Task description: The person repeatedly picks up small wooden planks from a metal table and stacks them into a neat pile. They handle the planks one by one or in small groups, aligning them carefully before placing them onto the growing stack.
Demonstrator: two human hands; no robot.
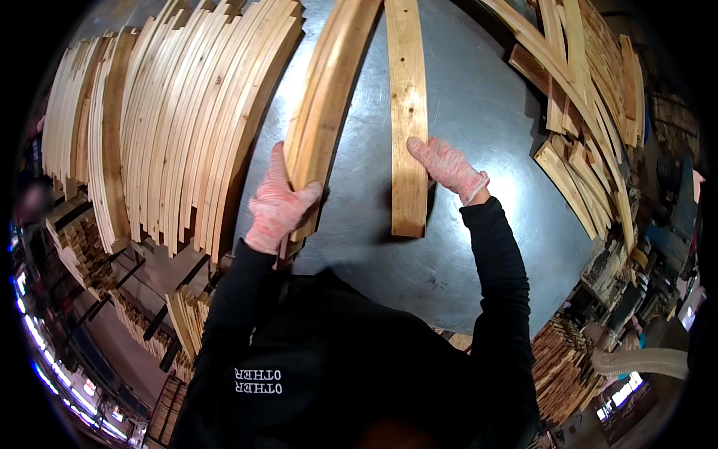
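Observation:
My left hand (pixel 277 206), in a red-and-white knit glove, is closed around the near end of a few wooden boards (pixel 329 97) lying side by side. Its thumb presses on their right side. On the right, my right hand (pixel 449 166), gloved alike, grips the right edge of a single wooden board (pixel 408 112). The thumb rests on its upper face and the fingers go out of sight underneath. Small dark knots dot this board, and its near end shows a shadow on the metal table (pixel 359 232) below.
Long rows of wooden boards (pixel 179 127) stand tightly packed at the left. Crossed boards (pixel 568 90) and short pieces (pixel 572 183) lie along the table's right side. Further stacks of timber (pixel 565 367) and a ribbed hose (pixel 639 361) are at the lower right.

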